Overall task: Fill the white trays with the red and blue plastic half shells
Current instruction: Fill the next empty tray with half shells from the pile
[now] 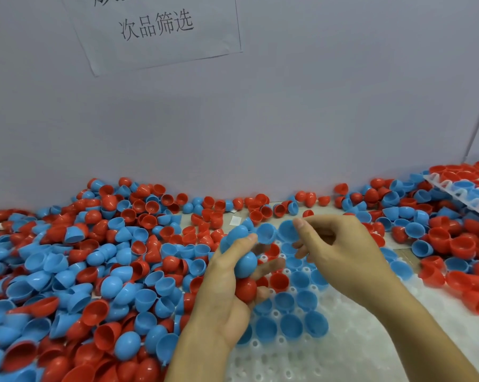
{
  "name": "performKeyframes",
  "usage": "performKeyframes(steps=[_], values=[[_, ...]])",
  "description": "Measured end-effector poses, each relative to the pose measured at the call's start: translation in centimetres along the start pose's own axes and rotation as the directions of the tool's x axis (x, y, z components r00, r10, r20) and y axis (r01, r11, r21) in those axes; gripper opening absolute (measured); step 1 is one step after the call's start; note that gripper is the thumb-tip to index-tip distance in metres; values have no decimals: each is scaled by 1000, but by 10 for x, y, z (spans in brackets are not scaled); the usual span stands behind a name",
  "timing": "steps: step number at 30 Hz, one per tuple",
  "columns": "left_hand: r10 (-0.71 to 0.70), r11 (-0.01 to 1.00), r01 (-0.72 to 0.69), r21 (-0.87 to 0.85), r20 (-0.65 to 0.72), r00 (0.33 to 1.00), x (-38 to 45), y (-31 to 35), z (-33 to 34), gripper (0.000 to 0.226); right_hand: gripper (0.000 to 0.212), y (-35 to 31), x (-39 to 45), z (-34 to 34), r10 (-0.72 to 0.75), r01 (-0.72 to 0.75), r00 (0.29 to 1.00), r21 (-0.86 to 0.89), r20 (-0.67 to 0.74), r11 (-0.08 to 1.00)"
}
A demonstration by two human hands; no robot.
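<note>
Blue half shell (288,231), hollow toward camera, pinched by right hand (340,249) above white tray (343,340); left hand (232,288) clutches spare shells (245,264).

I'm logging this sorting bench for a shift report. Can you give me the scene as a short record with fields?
left hand: holds several shells, blue shell above red shell
right hand: grip pinches a blue half shell
white tray: partly filled, mostly blue
second tray: far right, tilted on the pile, holds shells
loose pile: red and blue, mixed
wall sign: printed paper
</note>
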State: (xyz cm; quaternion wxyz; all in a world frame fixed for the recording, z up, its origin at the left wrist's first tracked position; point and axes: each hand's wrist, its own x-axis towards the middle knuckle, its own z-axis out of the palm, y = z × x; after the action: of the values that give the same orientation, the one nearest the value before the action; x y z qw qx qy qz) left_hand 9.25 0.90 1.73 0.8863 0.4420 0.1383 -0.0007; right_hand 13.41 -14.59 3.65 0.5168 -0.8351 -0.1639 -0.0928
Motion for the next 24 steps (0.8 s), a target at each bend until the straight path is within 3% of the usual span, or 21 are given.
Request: performKeyframes(steps=[5,8,13,15,17,20,24], values=[[65,996,-64,66,-23,998,3,-7,0,45,51,-3,-2,10,110,-109,994,-80,10,991],[97,993,-92,73,-67,993,6,-10,-1,26,52,-4,-3,13,122,-114,991,-127,62,985],[141,986,-131,100,-101,985,8,-9,-3,19,48,2,-2,14,160,-124,976,-230,145,965],[200,964,-178,197,-100,975,9,-9,-6,19,36,4,-3,10,137,-90,976,-262,168,961],[258,921,-223,319,-70,964,10,-9,-9,22,3,4,-5,6,80,-28,983,-298,163,954],[276,871,-255,420,10,961,10,-8,-11,19,33,5,-6,5,-46,108,980,-318,195,942],[252,857,-255,447,68,965,10,-9,-12,14,37,3,-6,9,-151,251,943,-337,296,907]])
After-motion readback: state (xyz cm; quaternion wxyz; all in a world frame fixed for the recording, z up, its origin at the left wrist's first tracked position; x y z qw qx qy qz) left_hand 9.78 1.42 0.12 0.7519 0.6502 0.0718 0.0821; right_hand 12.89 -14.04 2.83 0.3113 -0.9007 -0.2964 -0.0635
